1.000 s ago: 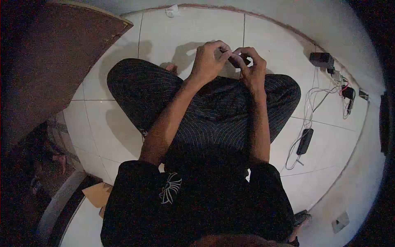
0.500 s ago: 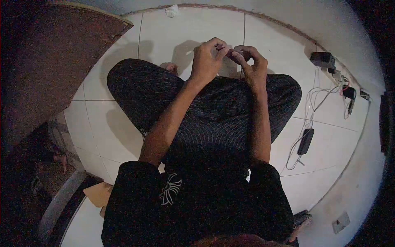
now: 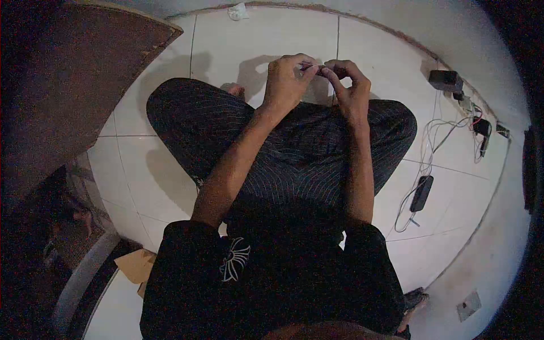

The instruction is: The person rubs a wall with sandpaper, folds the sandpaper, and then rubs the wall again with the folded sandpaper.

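Above the floor beyond my crossed legs, my left hand (image 3: 285,84) and my right hand (image 3: 353,90) meet closely. Thumb and fingers of each are pinched on a small dark reddish strip (image 3: 321,71), which spans the narrow gap between them. It is thin and mostly covered by my fingertips, so I cannot make out its kind. My dark striped trousers (image 3: 300,141) lie below both wrists.
A brown wooden panel (image 3: 85,79) stands at the left. On the right, a black box (image 3: 445,80), tangled cables (image 3: 433,139) and a black adapter (image 3: 421,193) lie on the white tiles. Crumpled white paper (image 3: 238,11) is by the far wall; brown cardboard (image 3: 136,265) lies lower left.
The dark reddish strip has turned in my fingers and now shows a thinner side. My right thumb has shifted slightly upward; both hands stay close together.
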`<state>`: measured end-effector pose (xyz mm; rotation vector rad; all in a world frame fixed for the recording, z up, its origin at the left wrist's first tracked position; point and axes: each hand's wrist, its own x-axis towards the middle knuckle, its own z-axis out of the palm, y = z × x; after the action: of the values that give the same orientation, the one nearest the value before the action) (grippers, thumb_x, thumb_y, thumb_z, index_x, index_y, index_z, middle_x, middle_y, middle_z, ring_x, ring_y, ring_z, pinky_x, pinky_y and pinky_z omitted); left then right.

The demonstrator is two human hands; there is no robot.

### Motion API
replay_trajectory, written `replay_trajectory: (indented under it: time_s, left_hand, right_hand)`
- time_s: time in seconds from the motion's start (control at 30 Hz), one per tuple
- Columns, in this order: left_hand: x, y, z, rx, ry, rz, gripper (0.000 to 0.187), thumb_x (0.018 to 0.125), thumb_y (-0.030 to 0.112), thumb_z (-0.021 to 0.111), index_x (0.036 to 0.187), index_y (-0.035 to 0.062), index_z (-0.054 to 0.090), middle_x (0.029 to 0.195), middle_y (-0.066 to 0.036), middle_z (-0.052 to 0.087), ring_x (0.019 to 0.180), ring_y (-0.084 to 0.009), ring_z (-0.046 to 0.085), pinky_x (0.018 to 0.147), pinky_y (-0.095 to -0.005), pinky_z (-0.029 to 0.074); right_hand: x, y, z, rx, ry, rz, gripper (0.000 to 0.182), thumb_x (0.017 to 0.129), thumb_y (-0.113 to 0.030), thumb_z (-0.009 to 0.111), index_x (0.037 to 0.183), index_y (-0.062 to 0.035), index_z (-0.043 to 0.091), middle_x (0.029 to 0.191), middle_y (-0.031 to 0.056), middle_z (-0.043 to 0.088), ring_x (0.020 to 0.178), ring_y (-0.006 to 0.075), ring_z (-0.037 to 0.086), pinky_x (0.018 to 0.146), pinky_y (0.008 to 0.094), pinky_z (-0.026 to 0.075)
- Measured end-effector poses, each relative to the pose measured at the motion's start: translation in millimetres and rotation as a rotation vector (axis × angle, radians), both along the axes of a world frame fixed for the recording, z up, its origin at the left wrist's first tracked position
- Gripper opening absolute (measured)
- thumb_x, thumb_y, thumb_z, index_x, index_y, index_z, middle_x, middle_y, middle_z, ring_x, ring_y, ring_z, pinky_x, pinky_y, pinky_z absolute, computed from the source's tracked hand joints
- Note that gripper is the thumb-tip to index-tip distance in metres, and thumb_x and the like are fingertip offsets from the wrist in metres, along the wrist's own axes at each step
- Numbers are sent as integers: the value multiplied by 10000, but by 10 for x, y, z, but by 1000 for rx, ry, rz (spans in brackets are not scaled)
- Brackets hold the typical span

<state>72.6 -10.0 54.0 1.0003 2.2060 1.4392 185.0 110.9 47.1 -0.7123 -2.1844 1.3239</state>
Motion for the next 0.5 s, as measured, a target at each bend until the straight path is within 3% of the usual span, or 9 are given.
replay_trajectory:
  time_s: [0.43,0.5]
  left_hand:
    - [27,-8,33,12,-14,-18,171,848,121,667,968,4,703,883,-149,713,808,-294,688,722,-372,533]
    - [27,-13,50,-51,-15,-2,160,853,138,669,961,30,714,888,-131,705,849,-274,670,825,-404,493]
  right_hand:
    - [5,-13,-28,31,36,13,197,803,-90,752,987,-38,703,939,103,698,754,169,640,684,290,516]
    - [2,-31,3,-16,-6,-13,246,824,-109,747,1051,-36,685,843,63,692,748,117,611,718,276,498]
